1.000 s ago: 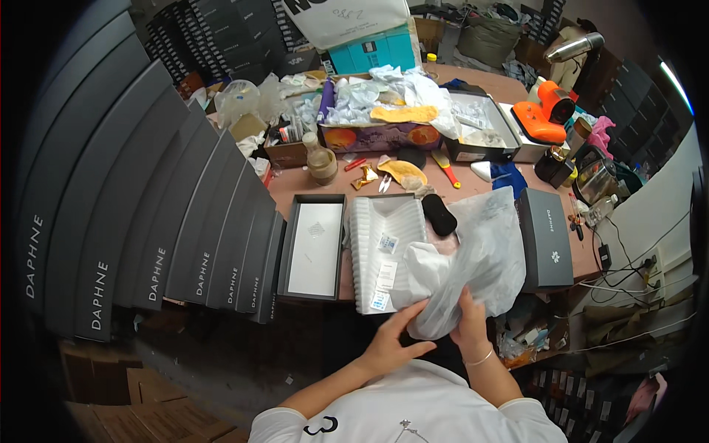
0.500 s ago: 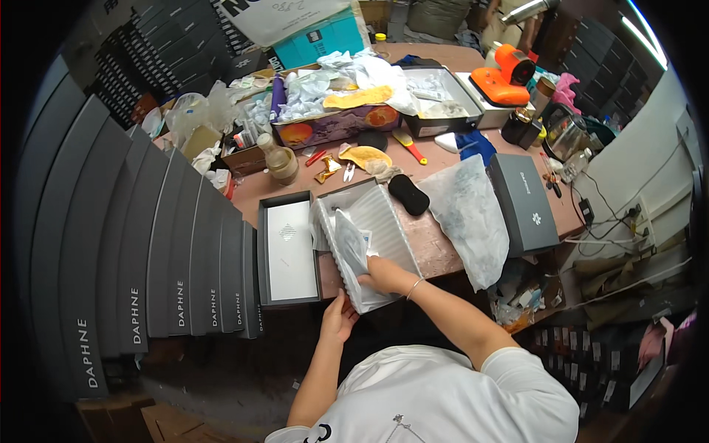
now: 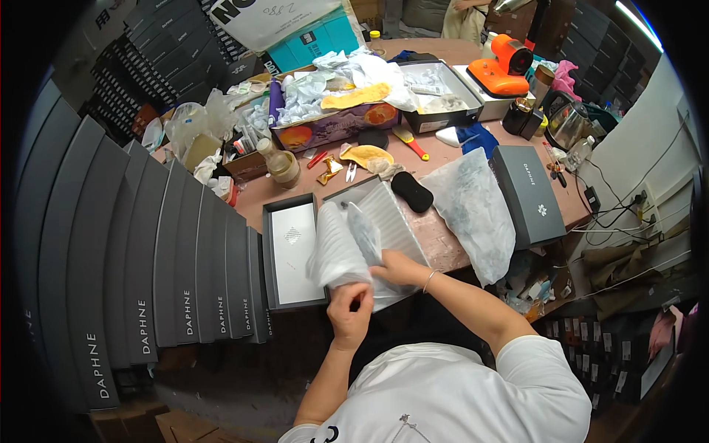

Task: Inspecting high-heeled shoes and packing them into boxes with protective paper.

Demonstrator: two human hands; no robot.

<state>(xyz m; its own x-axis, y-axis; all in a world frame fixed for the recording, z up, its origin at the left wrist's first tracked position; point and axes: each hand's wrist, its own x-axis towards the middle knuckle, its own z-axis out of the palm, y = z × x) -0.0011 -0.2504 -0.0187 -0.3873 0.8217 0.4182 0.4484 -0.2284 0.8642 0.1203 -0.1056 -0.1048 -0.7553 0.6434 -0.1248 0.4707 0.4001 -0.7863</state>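
A translucent ribbed foam sheet [image 3: 340, 247] lies in an open grey box, and its left side is folded up and over. Pinching the lower edge of that fold, my left hand [image 3: 349, 314] has its fingers curled closed. My right hand [image 3: 399, 267] grips the lower end of a flat item in a clear plastic bag [image 3: 364, 230], which rests on the foam; what is inside the bag cannot be made out. Left of this sits an open grey tray [image 3: 292, 244] with a white panel inside.
Stacked grey boxes [image 3: 166, 258] rise at the left. On the pink table [image 3: 447, 247] are a black oval pad [image 3: 412, 192], a white pouch [image 3: 473, 214] and a closed grey box [image 3: 528, 196]. Behind stand a paper-filled carton [image 3: 332, 122], a glass jar [image 3: 282, 166] and an orange device [image 3: 502, 70].
My left hand has lifted the foam's left side and folded it over toward the bagged item. My right hand has shifted slightly right, still at the item's lower end.
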